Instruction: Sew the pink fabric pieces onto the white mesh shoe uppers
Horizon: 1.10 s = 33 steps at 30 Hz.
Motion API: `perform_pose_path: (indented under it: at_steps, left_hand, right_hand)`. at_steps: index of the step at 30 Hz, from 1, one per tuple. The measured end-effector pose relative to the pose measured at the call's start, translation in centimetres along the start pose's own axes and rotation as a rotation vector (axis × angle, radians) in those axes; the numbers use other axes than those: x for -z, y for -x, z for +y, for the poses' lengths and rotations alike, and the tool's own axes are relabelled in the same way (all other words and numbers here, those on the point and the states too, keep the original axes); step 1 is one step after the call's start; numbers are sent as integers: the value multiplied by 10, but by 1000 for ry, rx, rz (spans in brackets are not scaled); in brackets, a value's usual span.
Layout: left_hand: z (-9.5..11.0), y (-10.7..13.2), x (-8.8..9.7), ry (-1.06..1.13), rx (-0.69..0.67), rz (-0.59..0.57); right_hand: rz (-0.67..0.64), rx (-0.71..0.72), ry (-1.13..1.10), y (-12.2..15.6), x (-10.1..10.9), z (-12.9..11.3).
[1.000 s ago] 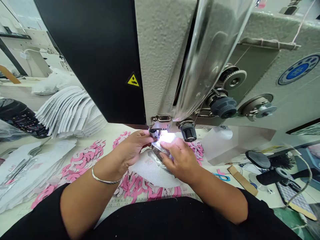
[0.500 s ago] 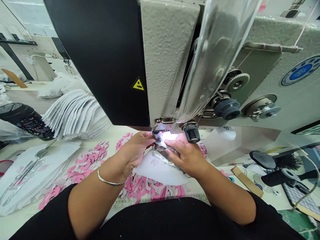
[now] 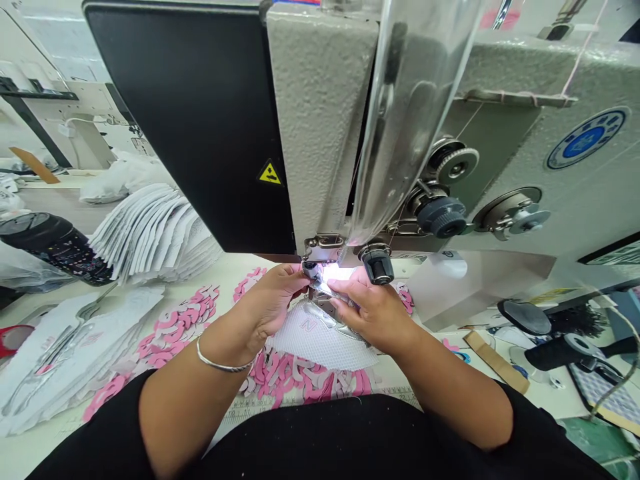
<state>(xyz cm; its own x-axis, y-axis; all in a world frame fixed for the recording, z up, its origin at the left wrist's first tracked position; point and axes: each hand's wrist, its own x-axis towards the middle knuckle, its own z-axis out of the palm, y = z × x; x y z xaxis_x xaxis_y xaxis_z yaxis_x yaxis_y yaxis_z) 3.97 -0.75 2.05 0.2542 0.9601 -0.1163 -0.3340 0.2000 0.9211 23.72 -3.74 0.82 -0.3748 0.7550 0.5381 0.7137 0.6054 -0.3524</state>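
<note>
A white mesh shoe upper piece [image 3: 320, 343] with silver trim and a pink-outlined letter N lies under the needle area of a sewing machine [image 3: 325, 133]. My left hand [image 3: 267, 300] is closed at the piece's far left edge, its fingertips pinched beside the presser foot [image 3: 311, 269]. On the other side, my right hand [image 3: 373, 307] grips the silver-trimmed edge, index finger pressed down close to the needle. A bright lamp washes out the spot between the fingertips, so the stitching there cannot be made out.
Pink and white curved cut pieces [image 3: 175, 323] lie scattered around the work. To the left are stacked white pieces [image 3: 155, 233], flat mesh uppers [image 3: 100, 340] and a black bottle [image 3: 50, 243]. A black thread spool [image 3: 555, 353] and a tan strip [image 3: 496, 361] lie at right.
The view has shifted slightly, so the upper part of the machine appears further left. Both hands and the shoe upper piece stay almost in the same place.
</note>
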Motion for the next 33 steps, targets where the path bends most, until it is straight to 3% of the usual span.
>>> perform_pose_path:
  at_steps: [8, 33]
  left_hand:
    - [-4, 8, -1, -62, 2, 82]
    - [-10, 9, -6, -100, -64, 131]
  right_hand:
    - [3, 31, -28, 4, 3, 2]
    - [2, 57, -53, 3, 6, 7]
